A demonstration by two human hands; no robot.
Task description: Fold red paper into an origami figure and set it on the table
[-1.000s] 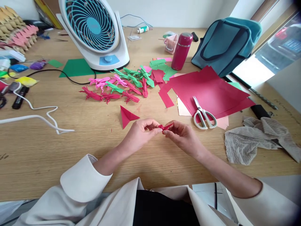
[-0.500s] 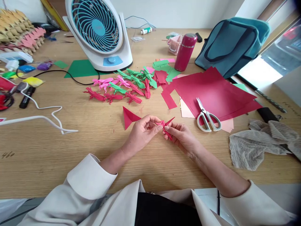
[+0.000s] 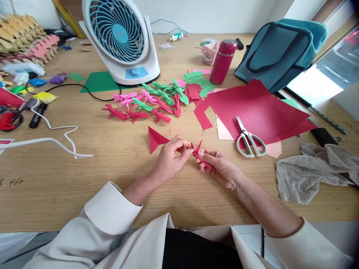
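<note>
Between my two hands is a small red folded-paper figure [image 3: 202, 161] with two thin points sticking up. My right hand [image 3: 218, 166] pinches its body between thumb and fingers. The thumb and fingers of my left hand [image 3: 172, 155] are closed on the tip of its left side. A folded red paper triangle [image 3: 156, 139] lies on the table just beyond my left hand. Farther off lie several finished-looking paper figures in red [image 3: 114, 112], green [image 3: 165, 96] and pink [image 3: 125, 98].
White-handled scissors [image 3: 250, 140] rest partly on red paper sheets [image 3: 260, 108] at the right. Behind stand a fan [image 3: 131, 71], a red thermos [image 3: 223, 61] and a teal bag [image 3: 276, 56]. A grey cloth [image 3: 297, 179] lies at right, a white cable [image 3: 50, 141] at left.
The two upper points of the red paper figure now stand closer together and more upright. Its body has tilted in my right hand. The view has shifted slightly.
</note>
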